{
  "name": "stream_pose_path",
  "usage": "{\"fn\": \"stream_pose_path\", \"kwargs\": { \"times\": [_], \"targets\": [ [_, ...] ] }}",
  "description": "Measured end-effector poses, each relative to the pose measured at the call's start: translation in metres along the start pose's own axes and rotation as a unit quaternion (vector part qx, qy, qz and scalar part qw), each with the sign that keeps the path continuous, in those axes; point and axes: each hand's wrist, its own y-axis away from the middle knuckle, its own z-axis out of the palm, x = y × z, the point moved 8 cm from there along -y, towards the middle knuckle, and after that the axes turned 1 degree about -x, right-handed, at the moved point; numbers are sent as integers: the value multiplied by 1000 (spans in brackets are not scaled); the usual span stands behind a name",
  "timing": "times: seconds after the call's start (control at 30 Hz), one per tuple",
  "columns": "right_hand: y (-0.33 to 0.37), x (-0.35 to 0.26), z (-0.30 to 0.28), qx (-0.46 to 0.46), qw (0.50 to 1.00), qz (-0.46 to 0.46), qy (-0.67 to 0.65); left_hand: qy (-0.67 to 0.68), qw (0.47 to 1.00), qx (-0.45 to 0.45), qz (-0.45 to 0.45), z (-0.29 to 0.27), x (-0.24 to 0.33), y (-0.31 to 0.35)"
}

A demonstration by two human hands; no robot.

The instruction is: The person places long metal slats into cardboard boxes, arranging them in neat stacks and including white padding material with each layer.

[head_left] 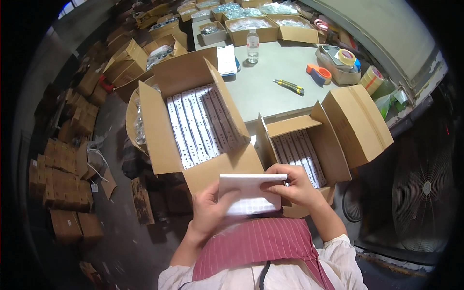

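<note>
White paper-like sheet [249,189] bears faint round marks.

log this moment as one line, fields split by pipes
left hand: grips white sheet | right hand: grips same white sheet | ahead: big box, small box, both open, holding strips | table: bottle, knife

The sheet [251,195] looks smooth and papery; strips [180,133], glossy metal; boxes [158,137], matt cardboard; apron [256,241], cloth; bottle [253,46], shiny plastic; tabletop [278,72], smooth.
</note>
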Motion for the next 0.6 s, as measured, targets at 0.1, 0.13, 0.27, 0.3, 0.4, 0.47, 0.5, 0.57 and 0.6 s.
{"fn": "stream_pose_path", "kwargs": {
  "times": [0.1, 0.13, 0.27, 0.3, 0.4, 0.47, 0.5, 0.57, 0.6],
  "targets": [
    [0, -17, 1, 10, 994, -92, 64, 111, 993, -12, -47, 2, -6, 4],
    [1, -18, 3, 9, 994, -92, 64, 111, 993, -12, -47, 1, -4, 4],
    [5, -28, 1, 45, 993, -99, 45, 173, 981, -61, -70, 11, -4, 7],
    [7, -27, 1, 51, 994, -85, 45, 198, 974, -78, -75, 16, -4, 7],
    [11, -27, 2, 76, 992, -90, 51, 186, 975, -105, -61, 18, -7, 5],
    [14, -24, 4, 81, 992, -80, 61, 210, 968, -105, -91, 19, -2, -2],
    [14, -23, 5, 82, 992, -80, 61, 232, 960, -102, -122, 20, -2, -3],
    [15, -21, 9, 78, 991, -94, 51, 221, 967, -77, -103, 17, -9, -3],
    [15, -19, 7, 79, 991, -93, 52, 209, 973, -51, -83, 13, -11, -4]
  ]
}}
